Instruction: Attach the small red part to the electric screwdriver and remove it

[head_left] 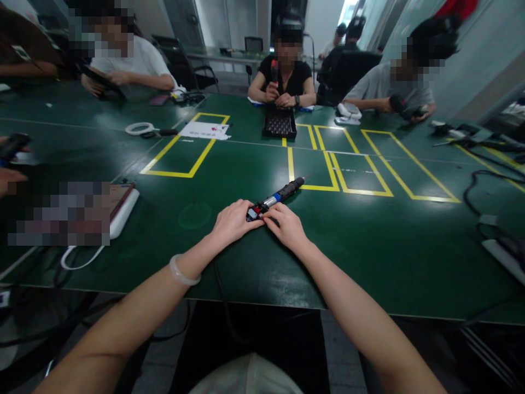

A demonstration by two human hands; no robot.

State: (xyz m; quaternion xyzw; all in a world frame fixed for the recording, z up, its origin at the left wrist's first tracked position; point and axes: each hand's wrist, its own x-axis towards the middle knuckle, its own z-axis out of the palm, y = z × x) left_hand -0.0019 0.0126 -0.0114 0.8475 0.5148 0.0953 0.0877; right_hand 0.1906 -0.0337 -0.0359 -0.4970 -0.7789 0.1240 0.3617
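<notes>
A black electric screwdriver with a blue band and a red mark lies on the green table, its tip pointing away to the right. My left hand rests palm down with its fingertips closed on the near end of the tool. My right hand meets it from the other side, fingers pinched on the same end. A pale bangle sits on my left wrist. A dark cable runs from under my hands over the table's front edge.
Yellow tape rectangles mark the table. A black parts tray stands before the person opposite. A white tape roll, a paper sheet, a white power strip and cables at the right edge lie about. Other people sit around.
</notes>
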